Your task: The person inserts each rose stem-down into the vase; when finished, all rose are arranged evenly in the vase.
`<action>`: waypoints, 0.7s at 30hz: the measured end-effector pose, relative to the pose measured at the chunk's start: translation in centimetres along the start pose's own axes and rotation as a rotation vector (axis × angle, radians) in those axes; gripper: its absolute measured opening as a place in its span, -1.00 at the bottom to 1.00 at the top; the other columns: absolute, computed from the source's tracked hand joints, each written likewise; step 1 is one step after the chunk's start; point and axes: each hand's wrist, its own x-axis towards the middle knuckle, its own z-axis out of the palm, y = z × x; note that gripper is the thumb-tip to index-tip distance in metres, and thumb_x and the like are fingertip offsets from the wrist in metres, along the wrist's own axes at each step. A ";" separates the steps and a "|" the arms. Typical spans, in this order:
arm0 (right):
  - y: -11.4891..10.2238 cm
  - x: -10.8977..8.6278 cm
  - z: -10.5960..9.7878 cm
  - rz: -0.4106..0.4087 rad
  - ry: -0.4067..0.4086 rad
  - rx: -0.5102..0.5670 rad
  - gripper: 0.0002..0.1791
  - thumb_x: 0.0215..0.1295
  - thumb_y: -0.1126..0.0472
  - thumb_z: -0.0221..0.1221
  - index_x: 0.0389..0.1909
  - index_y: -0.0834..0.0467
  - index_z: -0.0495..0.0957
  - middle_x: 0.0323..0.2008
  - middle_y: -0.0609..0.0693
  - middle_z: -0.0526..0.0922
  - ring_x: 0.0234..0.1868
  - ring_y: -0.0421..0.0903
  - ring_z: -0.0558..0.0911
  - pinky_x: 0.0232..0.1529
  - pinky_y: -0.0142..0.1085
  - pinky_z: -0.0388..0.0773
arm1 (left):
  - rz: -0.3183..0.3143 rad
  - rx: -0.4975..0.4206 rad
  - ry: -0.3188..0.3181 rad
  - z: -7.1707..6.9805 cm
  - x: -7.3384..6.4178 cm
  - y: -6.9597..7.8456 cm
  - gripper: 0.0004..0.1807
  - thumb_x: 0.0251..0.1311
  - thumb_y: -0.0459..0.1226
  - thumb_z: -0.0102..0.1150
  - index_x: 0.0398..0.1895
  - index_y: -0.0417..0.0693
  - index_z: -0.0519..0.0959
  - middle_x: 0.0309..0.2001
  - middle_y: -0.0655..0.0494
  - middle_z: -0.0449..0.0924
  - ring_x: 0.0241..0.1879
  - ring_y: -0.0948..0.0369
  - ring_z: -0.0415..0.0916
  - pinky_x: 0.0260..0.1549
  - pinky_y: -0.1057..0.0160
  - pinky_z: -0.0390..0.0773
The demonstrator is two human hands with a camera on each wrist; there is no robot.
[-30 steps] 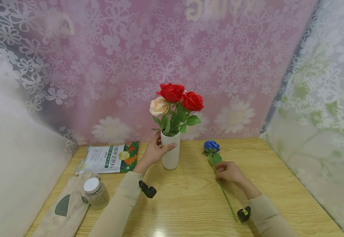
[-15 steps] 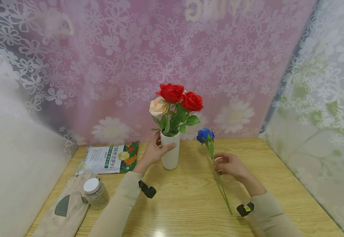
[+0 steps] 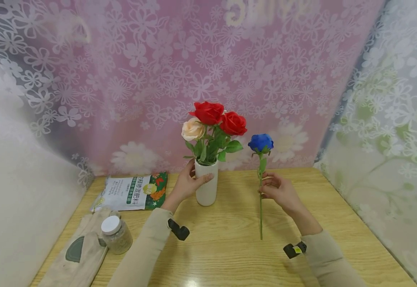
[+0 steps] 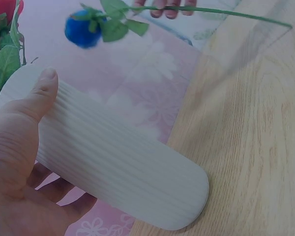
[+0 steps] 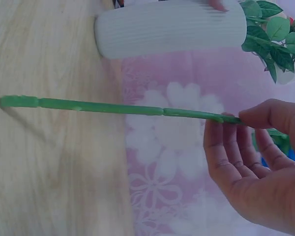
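A white ribbed vase [image 3: 206, 187] stands upright on the table, and my left hand [image 3: 186, 184] grips it round its left side. In the left wrist view the thumb lies along the vase [image 4: 113, 152] near its rim. Two red roses [image 3: 208, 113] and a cream rose [image 3: 192, 129] rise from it, with green leaves. To the right, my right hand [image 3: 279, 192] pinches the green stem of a blue rose [image 3: 261, 143], held nearly upright, bloom on top. In the right wrist view the stem [image 5: 103, 106] runs out from between thumb and fingertips.
On the left lie a white and green packet [image 3: 133, 192] and beige gloves [image 3: 75, 253] with a grey-green patch. A clear jar with a white lid [image 3: 116, 234] stands beside the gloves. A pink flowered curtain [image 3: 158, 79] hangs behind the wooden table [image 3: 215, 247].
My right hand has raised the blue rose off the table and turned it from slanting to nearly upright. The left hand and the vase have stayed put.
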 end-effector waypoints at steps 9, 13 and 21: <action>-1.5 0.8 0.8 -0.118 0.079 0.026 -0.58 0.56 0.32 0.18 0.29 0.40 0.33 -0.12 0.03 0.64 -0.18 -0.23 0.77 -0.09 -0.24 0.78 | -0.011 0.000 0.009 0.0 0.1 -0.1 -0.13 0.35 -0.07 0.43 0.64 0.22 0.19 0.44 -0.08 0.44 0.40 -0.14 0.49 0.29 -0.22 0.58; -2.5 1.1 1.1 -0.184 0.091 0.051 -0.62 0.56 0.32 0.18 0.24 0.40 0.36 -0.16 -0.04 0.66 -0.18 -0.18 0.79 -0.09 -0.23 0.79 | -0.012 0.001 0.008 0.0 0.0 0.0 -0.13 0.36 -0.07 0.43 0.64 0.23 0.18 0.44 -0.07 0.43 0.40 -0.14 0.49 0.28 -0.22 0.58; -4.1 1.5 1.1 -0.295 0.120 0.217 -0.78 0.55 0.38 0.16 0.10 0.29 0.39 -0.19 -0.06 0.67 -0.16 -0.14 0.79 -0.08 -0.23 0.80 | -0.008 -0.001 0.007 0.0 -0.1 0.1 -0.13 0.36 -0.07 0.42 0.64 0.25 0.19 0.45 -0.05 0.44 0.40 -0.14 0.49 0.28 -0.22 0.59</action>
